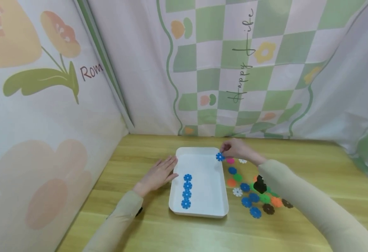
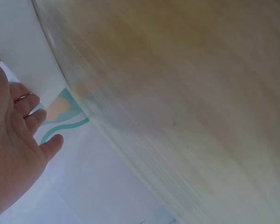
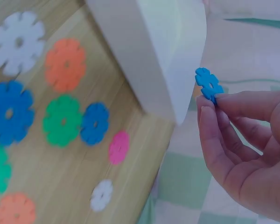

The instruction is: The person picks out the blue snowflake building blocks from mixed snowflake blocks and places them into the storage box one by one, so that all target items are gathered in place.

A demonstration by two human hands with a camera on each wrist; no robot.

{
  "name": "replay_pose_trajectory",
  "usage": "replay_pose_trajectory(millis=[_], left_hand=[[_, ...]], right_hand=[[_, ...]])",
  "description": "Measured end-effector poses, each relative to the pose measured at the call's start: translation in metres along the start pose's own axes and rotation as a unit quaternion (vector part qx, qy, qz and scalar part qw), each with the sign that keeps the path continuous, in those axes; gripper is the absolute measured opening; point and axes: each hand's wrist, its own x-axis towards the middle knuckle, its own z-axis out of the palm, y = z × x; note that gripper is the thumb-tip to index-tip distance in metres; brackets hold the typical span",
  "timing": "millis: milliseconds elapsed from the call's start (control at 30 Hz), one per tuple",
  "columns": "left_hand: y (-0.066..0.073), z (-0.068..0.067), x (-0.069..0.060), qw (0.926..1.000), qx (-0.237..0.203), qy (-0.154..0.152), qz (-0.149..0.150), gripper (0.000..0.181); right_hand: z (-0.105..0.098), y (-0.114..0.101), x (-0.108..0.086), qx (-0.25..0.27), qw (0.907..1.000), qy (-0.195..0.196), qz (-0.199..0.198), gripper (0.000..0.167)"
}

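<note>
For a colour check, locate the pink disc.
In the head view, the pink disc lies right of the white tray, near its far corner, beside the blue disc the right hand pinches.

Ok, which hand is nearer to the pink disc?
Right: the right hand, pinching a blue disc, is close by the pink disc; the left hand is across the tray, at its left edge.

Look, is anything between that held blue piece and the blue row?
Nothing visible. The right hand holds the blue piece at the tray's rim, seemingly above it; only bare tray lies between there and the blue row.
</note>
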Motion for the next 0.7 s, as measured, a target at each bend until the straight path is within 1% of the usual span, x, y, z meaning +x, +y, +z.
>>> replay_pose_trajectory(millis=[100,233,467,567,700], left_hand=[[0.000,-0.001,0.000,1.0000,-0.004,-0.001,-0.002,0.067],[0.001,-0.002,0.000,1.0000,-0.003,0.001,0.000,0.066],[0.001,-0.002,0.000,1.0000,0.002,-0.002,-0.004,0.067],[0.001,-0.003,0.000,1.0000,0.000,-0.003,-0.006,0.067],[0.002,-0.003,0.001,0.9999,0.003,-0.007,-0.009,0.067]], right_hand=[[0.007,-0.008,0.010,0.021,0.9997,-0.012,0.006,0.010],[0.018,-0.015,0.024,0.046,0.9983,-0.026,0.024,0.010],[0.039,-0.030,0.043,0.045,0.9977,-0.040,0.030,0.008],[0.051,-0.037,0.050,0.037,0.9975,-0.049,0.034,0.007],[0.068,-0.043,0.057,0.043,0.9969,-0.054,0.037,0.005]])
